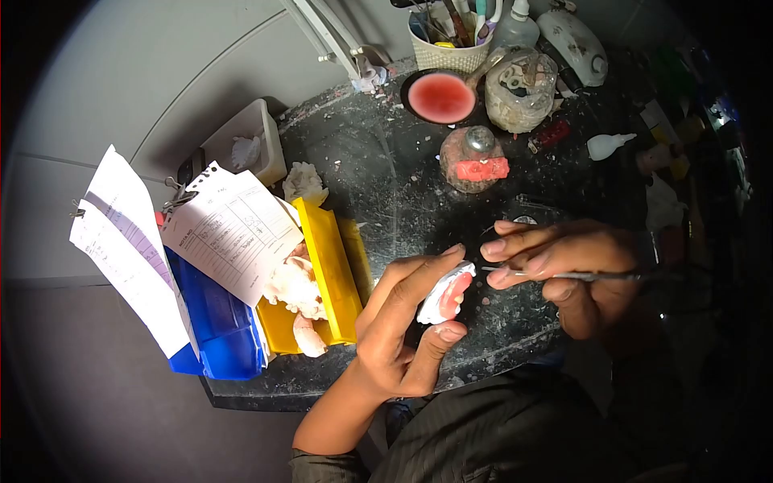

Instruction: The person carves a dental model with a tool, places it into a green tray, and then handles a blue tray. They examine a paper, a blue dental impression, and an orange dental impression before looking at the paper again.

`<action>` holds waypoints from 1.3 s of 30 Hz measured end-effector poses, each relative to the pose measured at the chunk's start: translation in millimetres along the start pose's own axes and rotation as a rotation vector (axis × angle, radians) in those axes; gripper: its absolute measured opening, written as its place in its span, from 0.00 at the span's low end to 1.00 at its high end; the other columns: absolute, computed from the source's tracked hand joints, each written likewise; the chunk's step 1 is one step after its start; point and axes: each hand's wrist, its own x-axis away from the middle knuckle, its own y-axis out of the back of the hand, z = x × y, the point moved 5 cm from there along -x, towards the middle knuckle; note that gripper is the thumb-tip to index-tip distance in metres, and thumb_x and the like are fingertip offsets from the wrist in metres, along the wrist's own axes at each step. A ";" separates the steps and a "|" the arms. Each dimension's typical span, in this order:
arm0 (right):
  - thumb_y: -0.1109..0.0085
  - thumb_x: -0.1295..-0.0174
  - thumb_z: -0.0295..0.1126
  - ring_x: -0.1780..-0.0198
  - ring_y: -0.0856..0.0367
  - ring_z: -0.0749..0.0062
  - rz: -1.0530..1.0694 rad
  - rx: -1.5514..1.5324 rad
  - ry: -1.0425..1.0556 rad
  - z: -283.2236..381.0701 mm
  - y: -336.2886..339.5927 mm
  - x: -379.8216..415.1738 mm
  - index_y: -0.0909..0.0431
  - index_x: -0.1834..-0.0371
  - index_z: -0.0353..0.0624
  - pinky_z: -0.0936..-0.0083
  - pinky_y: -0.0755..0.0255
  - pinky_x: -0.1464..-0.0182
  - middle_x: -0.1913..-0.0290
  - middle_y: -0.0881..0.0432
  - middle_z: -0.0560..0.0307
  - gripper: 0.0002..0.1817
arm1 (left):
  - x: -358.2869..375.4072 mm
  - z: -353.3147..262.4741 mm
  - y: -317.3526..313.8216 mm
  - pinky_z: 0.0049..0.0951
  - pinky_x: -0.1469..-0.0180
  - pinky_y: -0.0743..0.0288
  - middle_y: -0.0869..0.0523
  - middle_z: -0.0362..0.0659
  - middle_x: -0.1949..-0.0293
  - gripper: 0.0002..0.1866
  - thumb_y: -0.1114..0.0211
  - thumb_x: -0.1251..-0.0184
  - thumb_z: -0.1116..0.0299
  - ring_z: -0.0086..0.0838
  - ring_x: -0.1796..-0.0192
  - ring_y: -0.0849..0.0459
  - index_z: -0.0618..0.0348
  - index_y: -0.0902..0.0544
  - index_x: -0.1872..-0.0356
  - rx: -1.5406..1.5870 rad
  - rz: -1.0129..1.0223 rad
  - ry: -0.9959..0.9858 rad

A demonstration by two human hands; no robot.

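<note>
Left hand pinches white-and-pink dental cast by its edges | right hand closed on thin metal tool | cast likely light, rigid, brittle (pink part looks softer).

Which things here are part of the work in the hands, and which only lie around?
In use: left hand holding white-and-pink dental cast; right hand holding thin metal tool.

Lying about: yellow bin, blue bin, papers, pink-filled bowl, basket of tools.
</note>
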 end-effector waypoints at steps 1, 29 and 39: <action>0.34 0.34 0.25 0.49 0.11 0.53 0.000 0.000 -0.002 -0.5 2.5 -4.5 0.20 0.52 0.32 0.53 0.20 0.39 0.59 0.11 0.42 0.11 | -0.5 -0.1 1.1 0.33 0.46 0.22 0.16 0.61 0.49 0.25 0.34 0.29 0.67 0.42 0.51 0.15 0.78 0.23 0.39 0.001 0.000 0.001; 0.34 0.50 0.10 0.56 0.09 0.53 0.039 0.178 0.184 -0.7 -13.1 -4.4 0.17 0.66 0.33 0.61 0.11 0.51 0.60 0.12 0.41 0.10 | -6.3 6.3 -2.2 0.37 0.48 0.24 0.16 0.59 0.54 0.21 0.43 0.24 0.64 0.45 0.54 0.17 0.78 0.21 0.46 -0.153 0.033 -0.067; 0.33 0.51 0.09 0.56 0.09 0.55 0.037 0.224 0.150 -0.4 -12.5 -3.8 0.17 0.67 0.32 0.63 0.11 0.51 0.60 0.12 0.41 0.10 | -7.4 4.8 -0.7 0.39 0.47 0.24 0.15 0.58 0.50 0.18 0.38 0.29 0.71 0.47 0.53 0.17 0.75 0.20 0.44 -0.160 0.057 -0.016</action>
